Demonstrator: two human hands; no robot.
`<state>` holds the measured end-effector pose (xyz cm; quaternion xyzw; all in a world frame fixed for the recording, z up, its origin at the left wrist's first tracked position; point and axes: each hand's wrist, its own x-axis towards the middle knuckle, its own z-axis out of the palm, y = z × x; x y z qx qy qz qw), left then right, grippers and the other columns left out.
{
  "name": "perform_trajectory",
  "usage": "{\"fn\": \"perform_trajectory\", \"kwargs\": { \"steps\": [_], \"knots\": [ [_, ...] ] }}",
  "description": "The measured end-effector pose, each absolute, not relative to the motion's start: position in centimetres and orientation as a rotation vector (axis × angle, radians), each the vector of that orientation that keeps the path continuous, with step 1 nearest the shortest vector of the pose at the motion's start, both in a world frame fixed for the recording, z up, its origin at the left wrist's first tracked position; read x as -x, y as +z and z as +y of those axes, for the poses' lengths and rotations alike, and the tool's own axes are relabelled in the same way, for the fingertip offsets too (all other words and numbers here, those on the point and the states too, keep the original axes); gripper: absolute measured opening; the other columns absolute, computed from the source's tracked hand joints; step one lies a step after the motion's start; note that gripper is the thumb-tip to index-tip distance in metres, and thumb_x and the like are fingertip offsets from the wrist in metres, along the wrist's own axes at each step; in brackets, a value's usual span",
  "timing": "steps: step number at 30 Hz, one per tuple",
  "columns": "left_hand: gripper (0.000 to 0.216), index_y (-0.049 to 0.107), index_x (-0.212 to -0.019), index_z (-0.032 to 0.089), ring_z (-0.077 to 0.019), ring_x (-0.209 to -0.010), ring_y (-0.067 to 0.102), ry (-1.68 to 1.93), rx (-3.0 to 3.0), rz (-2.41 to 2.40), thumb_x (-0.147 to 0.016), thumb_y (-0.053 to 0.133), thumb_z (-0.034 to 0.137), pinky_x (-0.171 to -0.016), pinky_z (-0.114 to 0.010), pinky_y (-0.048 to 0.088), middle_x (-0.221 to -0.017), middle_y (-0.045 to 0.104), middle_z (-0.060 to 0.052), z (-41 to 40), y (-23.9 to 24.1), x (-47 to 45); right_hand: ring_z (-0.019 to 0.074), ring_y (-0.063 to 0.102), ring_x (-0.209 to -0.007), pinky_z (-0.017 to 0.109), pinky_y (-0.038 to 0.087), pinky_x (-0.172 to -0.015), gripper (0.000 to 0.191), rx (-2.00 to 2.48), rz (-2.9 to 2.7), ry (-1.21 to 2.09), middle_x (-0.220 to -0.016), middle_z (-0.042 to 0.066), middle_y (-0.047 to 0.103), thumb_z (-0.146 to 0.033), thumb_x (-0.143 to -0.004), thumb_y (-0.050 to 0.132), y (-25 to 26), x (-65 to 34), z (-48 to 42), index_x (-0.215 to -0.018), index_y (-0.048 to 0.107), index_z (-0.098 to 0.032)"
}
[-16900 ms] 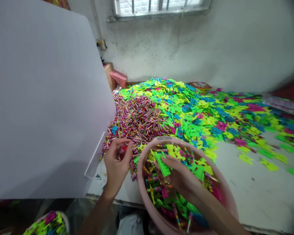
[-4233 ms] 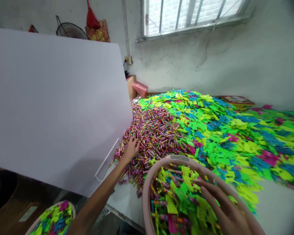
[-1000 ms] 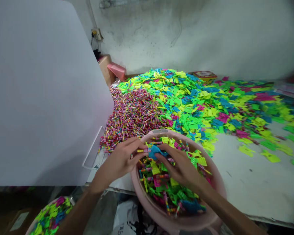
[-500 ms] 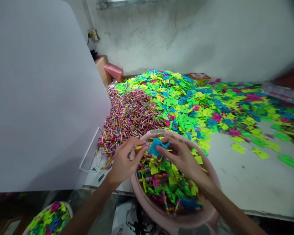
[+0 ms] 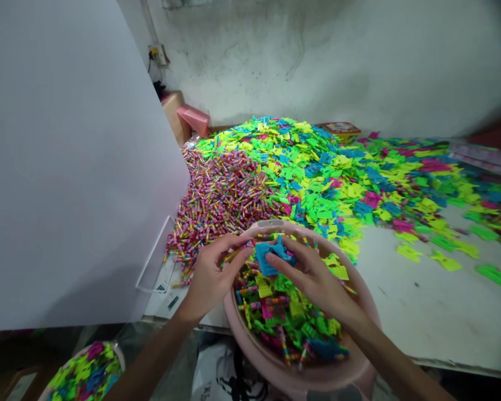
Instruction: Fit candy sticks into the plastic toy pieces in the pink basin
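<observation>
My left hand [image 5: 211, 273] pinches a small multicoloured stick [image 5: 249, 244] between thumb and fingertips; most of the stick is hidden. In my right hand [image 5: 319, 281] is a flat blue plastic piece [image 5: 265, 260], held under the thumb. The stick's tip meets or nearly meets the blue piece's left edge; I cannot tell whether it is inserted. Both hands are above a pink basin [image 5: 244, 342]. Inside the basin lie many green, yellow, pink and blue plastic pieces [image 5: 296, 309], several with sticks in or beside them.
Behind the basin is a heap of small sticks [image 5: 225, 192], beside a large pile of coloured plastic pieces [image 5: 313, 167] spreading right across the white table [image 5: 404, 306]. A big white panel [image 5: 79, 167] stands at left. Another filled container [image 5: 86, 373] sits low at left.
The blue piece has turned slightly more upright and square to the stick. My left fingers have closed further over the stick, hiding more of it.
</observation>
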<state>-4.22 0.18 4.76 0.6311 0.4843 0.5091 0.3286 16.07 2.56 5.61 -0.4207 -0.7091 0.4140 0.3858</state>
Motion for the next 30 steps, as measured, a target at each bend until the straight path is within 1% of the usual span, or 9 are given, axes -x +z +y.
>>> {"fn": "perform_trajectory", "kwargs": {
  "steps": [3,6,10,16,20,23,26,28,30],
  "knots": [
    [0.021,0.076,-0.104,0.021,-0.0222,-0.092,0.073,1.262,-1.725,1.258,-0.096,0.064,0.036,-0.078,-0.031,0.059,-0.096,0.076,-0.006,0.3,5.2,4.5,0.0245,0.064,-0.069,0.034,0.050,-0.065,0.026,1.083,-1.887,0.939,-0.074,0.001,0.068,-0.052,-0.094,0.059,5.4,-16.3,2.4,-0.085,0.066,-0.029],
    [0.020,0.076,-0.107,0.023,-0.0191,-0.090,0.073,1.220,-1.908,1.255,-0.099,0.060,0.030,-0.080,-0.029,0.059,-0.096,0.076,-0.005,0.3,5.4,4.7,0.0235,0.063,-0.069,0.033,0.049,-0.066,0.027,1.075,-1.917,0.869,-0.075,0.002,0.067,-0.049,-0.095,0.058,5.2,-16.3,2.2,-0.081,0.061,-0.027],
    [0.023,0.071,-0.116,0.018,-0.0168,-0.090,0.071,1.307,-2.329,1.224,-0.101,0.054,0.018,-0.082,-0.028,0.059,-0.098,0.073,-0.007,0.2,4.6,4.9,0.0207,0.061,-0.069,0.030,0.049,-0.063,0.022,1.077,-1.864,1.028,-0.076,0.001,0.066,-0.042,-0.095,0.057,4.9,-16.0,2.2,-0.083,0.057,-0.025],
    [0.028,0.061,-0.127,0.015,-0.0180,-0.087,0.067,1.203,-2.707,1.077,-0.101,0.051,0.014,-0.081,-0.031,0.058,-0.098,0.071,-0.010,0.6,3.4,5.8,0.0223,0.063,-0.077,0.033,0.052,-0.068,0.022,1.106,-1.767,1.322,-0.083,0.002,0.066,-0.045,-0.090,0.061,3.6,-15.9,2.5,-0.087,0.062,-0.023],
    [0.023,0.061,-0.120,0.015,-0.0182,-0.081,0.065,1.144,-2.759,1.008,-0.102,0.048,0.014,-0.074,-0.030,0.058,-0.091,0.069,-0.009,0.9,2.4,5.8,0.0251,0.064,-0.081,0.035,0.053,-0.071,0.023,1.145,-1.714,1.266,-0.083,0.003,0.067,-0.048,-0.087,0.064,2.7,-15.9,2.6,-0.088,0.066,-0.025],
    [0.023,0.060,-0.121,0.015,-0.0183,-0.086,0.065,1.129,-2.710,1.085,-0.103,0.046,0.014,-0.077,-0.028,0.057,-0.090,0.067,-0.008,1.2,1.9,5.4,0.0242,0.063,-0.078,0.034,0.053,-0.069,0.026,1.174,-1.663,1.279,-0.083,0.003,0.067,-0.050,-0.086,0.065,2.4,-15.8,2.8,-0.089,0.067,-0.024],
    [0.031,0.055,-0.130,0.013,-0.0242,-0.097,0.065,0.937,-2.808,1.293,-0.103,0.048,0.026,-0.084,-0.037,0.056,-0.099,0.069,-0.012,1.3,1.9,4.5,0.0247,0.066,-0.082,0.036,0.055,-0.075,0.028,1.195,-1.566,1.300,-0.088,0.003,0.070,-0.051,-0.087,0.065,2.3,-15.6,2.9,-0.089,0.067,-0.022],
    [0.052,0.052,-0.135,0.008,-0.0311,-0.104,0.063,0.802,-2.863,1.460,-0.099,0.055,0.045,-0.088,-0.045,0.054,-0.108,0.068,-0.017,1.1,2.0,3.8,0.0269,0.067,-0.091,0.038,0.055,-0.082,0.032,1.207,-1.507,1.278,-0.094,0.004,0.072,-0.053,-0.086,0.066,2.2,-15.5,2.9,-0.094,0.069,-0.023],
    [0.068,0.051,-0.133,0.003,-0.0350,-0.105,0.060,0.762,-2.859,1.573,-0.093,0.058,0.058,-0.089,-0.048,0.052,-0.111,0.066,-0.021,0.8,2.0,3.3,0.0285,0.066,-0.098,0.039,0.055,-0.085,0.037,1.229,-1.453,1.244,-0.098,0.005,0.073,-0.057,-0.084,0.067,2.0,-15.3,2.7,-0.099,0.070,-0.023]
  ]
}}
